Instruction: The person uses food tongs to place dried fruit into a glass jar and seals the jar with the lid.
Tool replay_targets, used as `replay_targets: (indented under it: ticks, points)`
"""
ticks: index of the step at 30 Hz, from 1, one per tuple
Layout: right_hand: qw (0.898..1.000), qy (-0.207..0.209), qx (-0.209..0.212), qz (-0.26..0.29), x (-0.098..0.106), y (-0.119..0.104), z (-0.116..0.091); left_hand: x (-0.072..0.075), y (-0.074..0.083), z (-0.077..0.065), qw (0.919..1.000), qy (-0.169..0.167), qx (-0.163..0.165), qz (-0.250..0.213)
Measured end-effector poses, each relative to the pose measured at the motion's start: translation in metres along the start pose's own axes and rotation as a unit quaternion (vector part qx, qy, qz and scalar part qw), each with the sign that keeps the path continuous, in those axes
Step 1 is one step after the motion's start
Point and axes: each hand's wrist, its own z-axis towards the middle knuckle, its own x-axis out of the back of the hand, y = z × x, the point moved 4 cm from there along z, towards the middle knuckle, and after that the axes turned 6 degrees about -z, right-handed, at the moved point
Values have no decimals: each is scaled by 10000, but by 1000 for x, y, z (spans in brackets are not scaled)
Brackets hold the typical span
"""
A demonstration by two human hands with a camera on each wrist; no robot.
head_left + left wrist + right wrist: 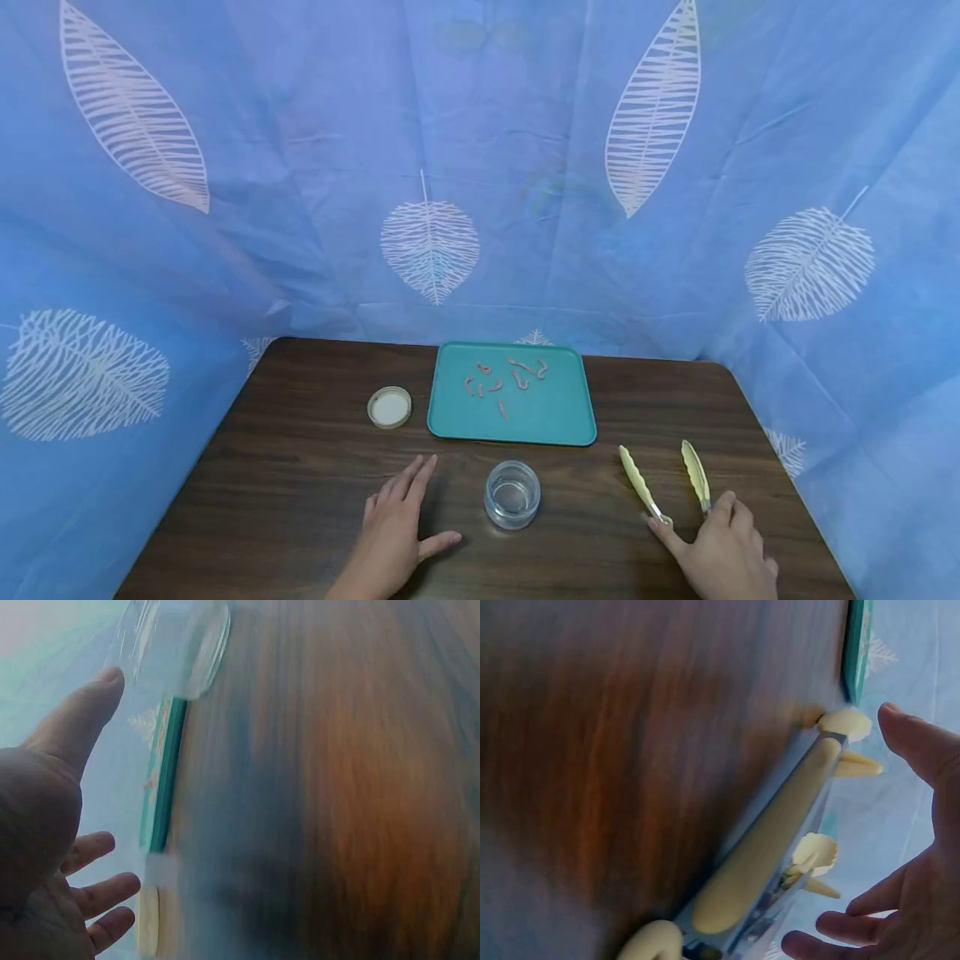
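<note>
My left hand (393,529) hovers over the table with its fingers spread, its thumb pointing at a clear glass jar (512,496) just to the right. In the left wrist view, the jar (180,645) lies beyond the thumb, apart from it. My right hand (727,550) is over the near end of yellow-tipped tongs (636,477), whose two arms are spread. The right wrist view has the tongs' yellow handle (769,840) beside the loosely bent fingers and thumb, with a gap between. Several pink, worm-like pieces (521,381) lie on a teal tray (555,421).
A round lid (390,408) with a white inside lies left of the tray. The dark wooden table (300,467) ends at a blue curtain (330,167) with white leaf prints, which also hangs along both sides.
</note>
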Motion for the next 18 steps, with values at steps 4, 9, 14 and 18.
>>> replay_targets:
  ticks: [4,9,14,18]
  points:
    - [9999,-97,-108,-44,-10,7,5,-7,13,3,9992,-71,-325,-237]
    - [9998,-32,112,138,-19,10,13,-19,24,8,9957,-201,-571,-704]
    - [9989,291,236,296,-21,11,19,-33,31,19,9904,-414,-509,-1214]
    - [9982,456,217,310,-25,13,23,-41,38,27,9864,-677,-233,-1478]
